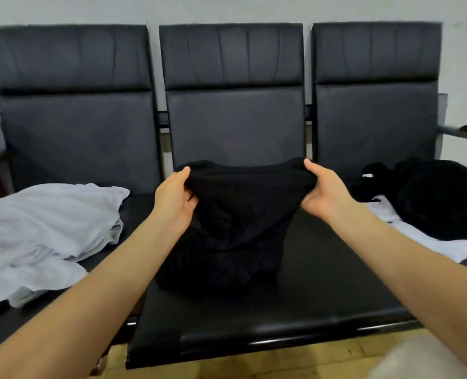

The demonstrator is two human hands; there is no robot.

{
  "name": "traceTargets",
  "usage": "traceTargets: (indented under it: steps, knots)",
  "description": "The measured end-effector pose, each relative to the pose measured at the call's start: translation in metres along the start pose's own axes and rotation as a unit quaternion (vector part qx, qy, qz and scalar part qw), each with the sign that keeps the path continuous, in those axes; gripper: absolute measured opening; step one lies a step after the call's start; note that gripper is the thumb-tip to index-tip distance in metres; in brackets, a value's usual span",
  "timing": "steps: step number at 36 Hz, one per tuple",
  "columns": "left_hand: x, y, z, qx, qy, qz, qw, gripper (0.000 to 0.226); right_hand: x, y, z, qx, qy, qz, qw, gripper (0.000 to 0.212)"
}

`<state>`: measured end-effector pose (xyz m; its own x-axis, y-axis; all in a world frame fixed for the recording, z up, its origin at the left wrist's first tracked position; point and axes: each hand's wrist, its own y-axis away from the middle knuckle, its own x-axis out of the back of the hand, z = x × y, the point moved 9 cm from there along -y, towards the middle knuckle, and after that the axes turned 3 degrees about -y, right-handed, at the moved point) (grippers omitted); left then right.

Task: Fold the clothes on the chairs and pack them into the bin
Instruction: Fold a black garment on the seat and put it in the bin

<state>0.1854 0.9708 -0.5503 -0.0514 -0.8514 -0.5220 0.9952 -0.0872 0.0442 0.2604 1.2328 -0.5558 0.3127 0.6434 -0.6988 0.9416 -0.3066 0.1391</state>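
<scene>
Black garment (235,214) between raised hands

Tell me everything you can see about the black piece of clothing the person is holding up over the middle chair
The black garment is a soft, matte, wrinkled fabric, too dark to tell its type. It hangs stretched between the left hand and the right hand, each gripping a top corner, so the upper edge runs roughly level with a slight dip. The cloth narrows downward, and its bunched lower part rests on the glossy black seat of the middle chair. It touches no other clothes.
</scene>
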Motion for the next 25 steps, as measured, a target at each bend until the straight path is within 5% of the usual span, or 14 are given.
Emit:
traceTargets:
  steps: [6, 9, 12, 14, 17, 19, 23, 25]
  knots:
    - [-0.05, -0.014, 0.12, -0.105, -0.029, 0.013, 0.994, 0.014, -0.1, -0.016, -0.089, 0.143, 0.132, -0.057, 0.979, 0.01]
    - [-0.078, -0.006, 0.194, -0.201, -0.092, 0.023, 0.975, 0.018, -0.16, 0.007, -0.147, 0.267, 0.264, -0.063, 0.925, 0.01]
    - [-0.105, 0.019, 0.264, -0.346, -0.226, 0.041, 0.91, 0.022, -0.211, 0.041, -0.199, 0.426, 0.376, -0.031, 0.822, 0.031]
    - [-0.123, 0.045, 0.306, -0.445, -0.3, 0.06, 0.841, 0.028, -0.24, 0.065, -0.224, 0.485, 0.392, -0.023, 0.781, 0.026]
    - [-0.14, 0.079, 0.35, -0.549, -0.361, 0.107, 0.746, 0.032, -0.272, 0.088, -0.251, 0.511, 0.34, -0.044, 0.788, 0.019]
    - [-0.145, 0.099, 0.372, -0.583, -0.364, 0.14, 0.713, 0.033, -0.289, 0.102, -0.264, 0.517, 0.319, -0.06, 0.792, 0.016]
    - [-0.154, 0.128, 0.406, -0.611, -0.35, 0.201, 0.681, 0.033, -0.317, 0.127, -0.288, 0.527, 0.264, -0.078, 0.804, 0.026]
    - [-0.158, 0.133, 0.423, -0.601, -0.311, 0.197, 0.709, 0.033, -0.33, 0.139, -0.302, 0.53, 0.232, -0.092, 0.811, 0.024]
